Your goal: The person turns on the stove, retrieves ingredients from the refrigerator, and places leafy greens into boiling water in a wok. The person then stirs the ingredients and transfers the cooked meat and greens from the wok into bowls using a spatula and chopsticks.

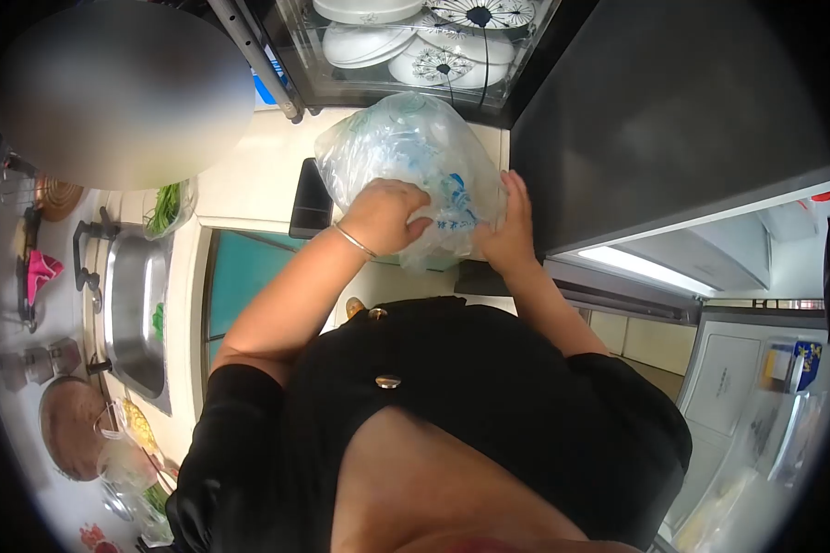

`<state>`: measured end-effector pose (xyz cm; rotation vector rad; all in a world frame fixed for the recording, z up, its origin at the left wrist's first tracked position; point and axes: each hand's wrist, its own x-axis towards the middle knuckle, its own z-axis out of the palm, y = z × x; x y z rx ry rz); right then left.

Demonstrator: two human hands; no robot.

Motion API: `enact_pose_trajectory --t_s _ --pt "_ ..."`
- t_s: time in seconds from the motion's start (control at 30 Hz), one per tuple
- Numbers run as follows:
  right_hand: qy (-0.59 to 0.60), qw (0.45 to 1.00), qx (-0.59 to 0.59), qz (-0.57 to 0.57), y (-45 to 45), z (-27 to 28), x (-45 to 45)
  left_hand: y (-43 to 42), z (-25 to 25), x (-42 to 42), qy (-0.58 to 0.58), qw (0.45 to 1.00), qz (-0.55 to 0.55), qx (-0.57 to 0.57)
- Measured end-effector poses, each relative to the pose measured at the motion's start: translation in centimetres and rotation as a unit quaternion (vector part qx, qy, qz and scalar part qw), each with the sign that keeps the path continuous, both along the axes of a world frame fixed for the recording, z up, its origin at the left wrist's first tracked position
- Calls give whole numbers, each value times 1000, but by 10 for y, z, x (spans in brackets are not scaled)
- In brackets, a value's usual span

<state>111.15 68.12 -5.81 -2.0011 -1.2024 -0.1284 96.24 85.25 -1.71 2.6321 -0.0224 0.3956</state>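
Flanking the clear, bulging, blue-printed plastic bag (392,138), left hand (385,214) curls, pinch unclear, right hand (513,230) spreads, seemingly steadying it.

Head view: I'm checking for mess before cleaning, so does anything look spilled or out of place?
Nothing looks clearly spilled. The one mildly odd thing is the fridge standing open at right, its light strip lit, while the left hand and right hand are at the plastic bag. The upper left is too blurred to judge.
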Motion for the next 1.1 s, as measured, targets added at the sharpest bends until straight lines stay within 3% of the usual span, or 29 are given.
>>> enact_pose_trajectory --t_s 0.07,0.1,0.13,0.17,0.2,0.23,0.27,0.33,0.37,0.43,0.53,0.57,0.63,0.67,0.73,0.8,0.87,0.93,0.97,1.0,1.03,1.07,1.1 --pt "-27 998 47 11 6 22 -7 14 -7 -10 103 989 99 30" --pt "5 995 54 79 14 30 -10 23 -5 -17 171 978 120 -6" --pt "38 987 61 147 20 37 -14 32 -7 -23 173 978 118 -8" --pt "41 987 54 143 30 44 -29 43 -12 -34 154 976 147 46" --pt "-26 979 -3 205 43 51 -42 50 -15 -38 134 969 180 104" --pt "-92 958 -58 265 51 54 -49 53 -5 -39 216 957 173 86" --pt "-92 958 -60 266 55 47 -48 55 -5 -42 217 957 174 83" --pt "-192 927 -247 208 60 26 -36 59 -5 -48 233 928 207 203" --pt "-193 926 -250 207 61 23 -29 63 -12 -52 232 929 206 201" --pt "-226 936 -265 41 62 22 -8 75 -33 -59 221 904 235 280" --pt "-248 960 -115 -65 62 35 22 82 -36 -58 262 875 269 305" --pt "-223 968 -79 -81 65 36 32 81 -34 -59 261 875 268 306" --pt "-197 974 -41 -101 74 43 46 78 -26 -57 78 948 223 216" --pt "-161 980 -29 -114 80 48 51 74 -20 -54 76 948 219 217" --pt "-124 984 -16 -128 87 57 53 62 -11 -46 -78 983 131 105" --pt "-37 993 17 -114 98 67 51 53 -11 -31 -116 982 123 82" --pt "-17 995 40 -85 102 74 38 43 -3 -19 -156 975 159 -16" --pt "75 996 -55 9 99 83 14 31 13 -9 -198 968 152 -27" --pt "78 995 -58 3 96 81 8 26 16 -6 -238 959 150 -38" --pt "156 977 -78 119 93 78 4 26 14 -7 -235 960 146 -41" --pt "230 940 -95 233 91 78 1 31 12 -11 -144 978 143 -42" --pt "231 940 -93 232 85 75 1 37 10 -15 -52 988 139 -42" --pt "306 928 -39 208 76 71 4 42 4 -21 -52 988 138 -40"
